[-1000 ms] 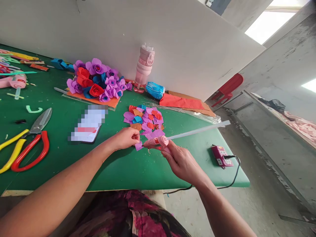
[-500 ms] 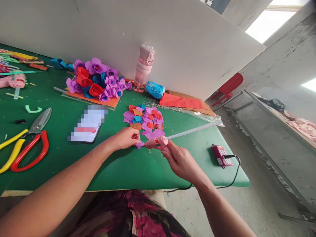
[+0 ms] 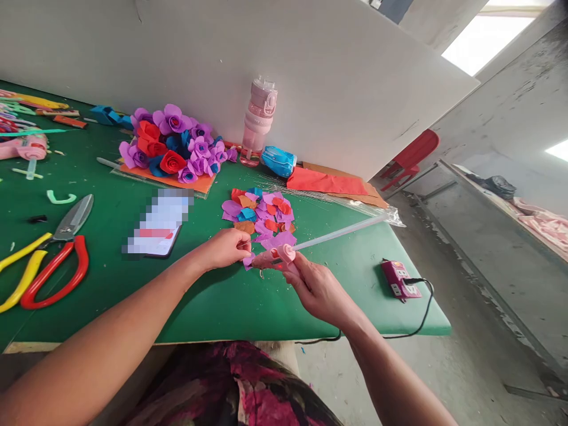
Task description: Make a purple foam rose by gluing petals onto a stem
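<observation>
My right hand (image 3: 320, 287) is wrapped round a pink hot glue gun (image 3: 284, 255), and a long clear glue stick (image 3: 341, 232) sticks out of its back. The nozzle points left, close to the fingertips of my left hand (image 3: 229, 247). Those fingers are pinched together on a small purple petal (image 3: 248, 261), partly hidden by the hand and the nozzle. Just beyond both hands lies a loose pile of purple, red, blue and brown petals (image 3: 276, 239).
Finished flowers (image 3: 173, 139) lie back left, beside a pink bottle (image 3: 260, 121). A phone (image 3: 155, 228) and large shears (image 3: 73, 222) are on the left. A second glue gun (image 3: 31, 148) lies far left. A corded maroon box (image 3: 400, 280) sits near the green table's (image 3: 213, 313) right edge.
The glue gun in my right hand has shifted slightly left, its nozzle now closer to the petal at my left fingertips. My left hand has hardly moved.
</observation>
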Action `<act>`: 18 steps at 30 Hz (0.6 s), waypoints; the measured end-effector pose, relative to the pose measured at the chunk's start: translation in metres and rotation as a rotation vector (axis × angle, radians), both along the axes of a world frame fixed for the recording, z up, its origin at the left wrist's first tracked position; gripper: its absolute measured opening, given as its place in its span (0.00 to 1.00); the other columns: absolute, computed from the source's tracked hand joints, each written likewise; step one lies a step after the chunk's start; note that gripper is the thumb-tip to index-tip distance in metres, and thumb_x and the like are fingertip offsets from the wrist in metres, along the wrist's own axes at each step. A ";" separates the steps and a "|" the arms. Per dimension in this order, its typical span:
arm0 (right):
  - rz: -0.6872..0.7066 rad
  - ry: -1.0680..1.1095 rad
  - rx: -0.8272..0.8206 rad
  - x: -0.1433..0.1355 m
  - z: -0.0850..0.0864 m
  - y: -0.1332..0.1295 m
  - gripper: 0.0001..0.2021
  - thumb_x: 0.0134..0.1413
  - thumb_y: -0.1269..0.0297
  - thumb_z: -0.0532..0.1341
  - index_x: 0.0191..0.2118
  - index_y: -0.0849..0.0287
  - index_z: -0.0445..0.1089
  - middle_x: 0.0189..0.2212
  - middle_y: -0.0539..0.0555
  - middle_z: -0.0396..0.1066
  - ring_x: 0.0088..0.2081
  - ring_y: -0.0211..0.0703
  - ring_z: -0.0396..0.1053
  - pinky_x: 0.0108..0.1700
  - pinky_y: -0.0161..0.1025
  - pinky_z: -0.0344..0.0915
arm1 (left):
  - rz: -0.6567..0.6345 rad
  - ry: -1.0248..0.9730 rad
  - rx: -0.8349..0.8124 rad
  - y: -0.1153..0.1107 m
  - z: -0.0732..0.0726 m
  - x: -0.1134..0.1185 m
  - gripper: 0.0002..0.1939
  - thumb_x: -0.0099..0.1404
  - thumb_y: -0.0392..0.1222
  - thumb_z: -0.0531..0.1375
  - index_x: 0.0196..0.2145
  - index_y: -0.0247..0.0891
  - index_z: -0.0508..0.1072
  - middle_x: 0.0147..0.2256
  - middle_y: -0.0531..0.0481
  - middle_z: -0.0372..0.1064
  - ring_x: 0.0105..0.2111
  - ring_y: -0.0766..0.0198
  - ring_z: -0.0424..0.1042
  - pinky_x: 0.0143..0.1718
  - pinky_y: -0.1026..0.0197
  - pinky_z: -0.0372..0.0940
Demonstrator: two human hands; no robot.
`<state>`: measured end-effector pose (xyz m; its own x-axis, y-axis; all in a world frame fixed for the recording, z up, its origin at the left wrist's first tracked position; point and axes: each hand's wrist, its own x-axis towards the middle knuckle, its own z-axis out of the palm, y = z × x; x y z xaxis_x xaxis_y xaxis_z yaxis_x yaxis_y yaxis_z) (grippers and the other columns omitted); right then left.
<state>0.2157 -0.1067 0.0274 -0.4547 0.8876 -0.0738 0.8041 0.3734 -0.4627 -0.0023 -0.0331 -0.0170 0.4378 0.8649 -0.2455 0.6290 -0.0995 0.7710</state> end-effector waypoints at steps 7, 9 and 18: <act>-0.044 -0.010 0.015 0.013 0.000 0.002 0.09 0.64 0.61 0.47 0.42 0.58 0.60 0.30 0.53 0.71 0.27 0.42 0.67 0.29 0.35 0.54 | 0.017 -0.029 -0.012 0.000 0.000 0.000 0.04 0.47 0.40 0.56 0.20 0.38 0.66 0.20 0.55 0.64 0.25 0.64 0.62 0.25 0.64 0.53; -0.057 0.001 0.014 0.015 0.001 0.002 0.09 0.64 0.62 0.47 0.44 0.58 0.60 0.31 0.53 0.72 0.28 0.42 0.68 0.30 0.35 0.55 | 0.017 -0.038 -0.011 0.000 -0.001 -0.001 0.04 0.47 0.40 0.56 0.20 0.38 0.66 0.21 0.55 0.64 0.25 0.64 0.62 0.26 0.64 0.53; -0.013 -0.032 0.013 0.002 0.002 -0.002 0.10 0.64 0.63 0.47 0.46 0.58 0.61 0.28 0.52 0.71 0.27 0.43 0.67 0.28 0.35 0.54 | 0.016 -0.017 -0.003 -0.001 0.003 0.001 0.04 0.48 0.40 0.56 0.20 0.38 0.66 0.20 0.55 0.63 0.24 0.65 0.61 0.25 0.64 0.51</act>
<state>0.2177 -0.1090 0.0292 -0.4409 0.8943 -0.0767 0.8232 0.3689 -0.4316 -0.0018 -0.0339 -0.0139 0.4285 0.8708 -0.2409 0.6171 -0.0873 0.7820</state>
